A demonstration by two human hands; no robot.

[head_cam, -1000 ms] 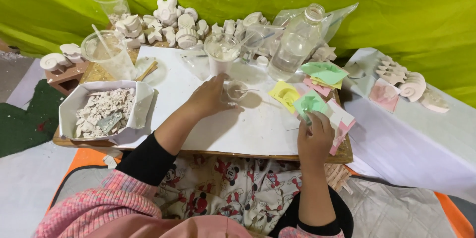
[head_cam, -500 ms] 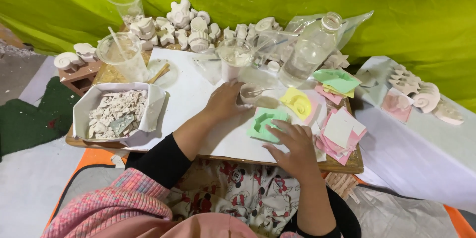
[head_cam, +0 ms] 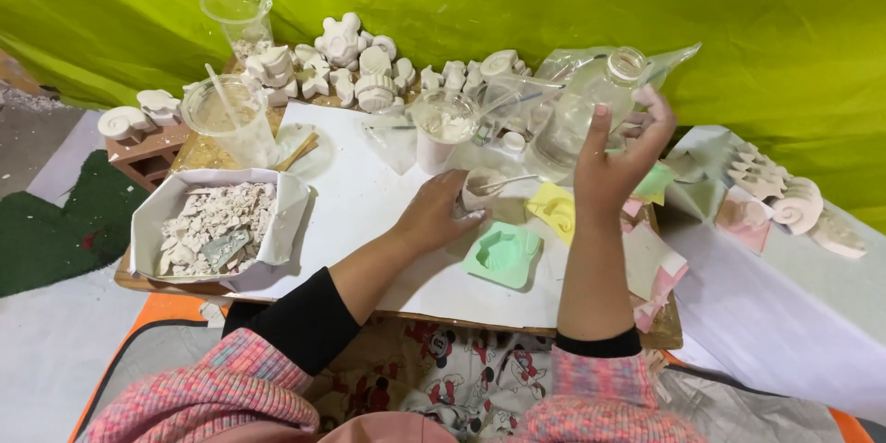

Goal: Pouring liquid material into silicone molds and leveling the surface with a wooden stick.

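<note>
The right hand (head_cam: 620, 152) reaches for the clear bottle (head_cam: 583, 111) at the desk's (head_cam: 351, 212) back edge, fingers open, not yet gripping. It looks light, smooth, slippery — best taken round the body. The left hand (head_cam: 438, 212) cups a small cup (head_cam: 480, 189).

On the tabletop (head_cam: 360, 212), a mould (head_cam: 503, 254) lies at centre; a tray of broken pieces (head_cam: 217, 226) at nine o'clock; a small cup (head_cam: 482, 189) just behind the mould; a bottle (head_cam: 581, 111) at one o'clock; cast figures (head_cam: 355, 65) at twelve.
</note>
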